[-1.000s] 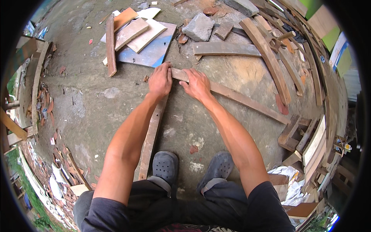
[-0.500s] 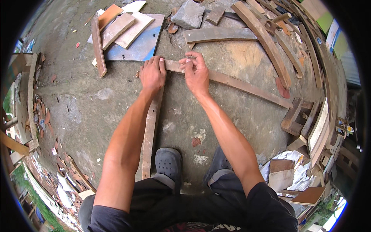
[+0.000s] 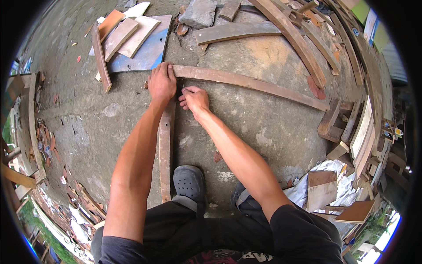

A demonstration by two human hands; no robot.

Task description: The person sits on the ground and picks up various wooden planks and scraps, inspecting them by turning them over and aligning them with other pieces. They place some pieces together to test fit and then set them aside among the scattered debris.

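Observation:
Two long wooden strips meet at a corner on the ground. One strip (image 3: pixel 250 83) runs off to the right; the other strip (image 3: pixel 165 149) comes back toward my left foot. My left hand (image 3: pixel 161 83) is closed over the corner, its fingers pressed on the wood where the strips meet. Just inside that corner, below the right-running strip, is my right hand (image 3: pixel 194 101), its thumb and forefinger pinched together. Something thin seems to stick up from those fingertips, too small to name. The joint itself is hidden under my left hand.
Beyond my left hand lie a blue-stained board (image 3: pixel 151 53) and several wood offcuts. A grey stone block (image 3: pixel 198 13), thick planks (image 3: pixel 288 33) and a wooden-handled tool (image 3: pixel 303 11) lie at the far right. A small wooden frame (image 3: pixel 336 121) sits by the strip's right end.
My right hand has come down and left, from over the right-running strip to the inside of the corner. My left hand keeps its hold. The whole view has shifted slightly.

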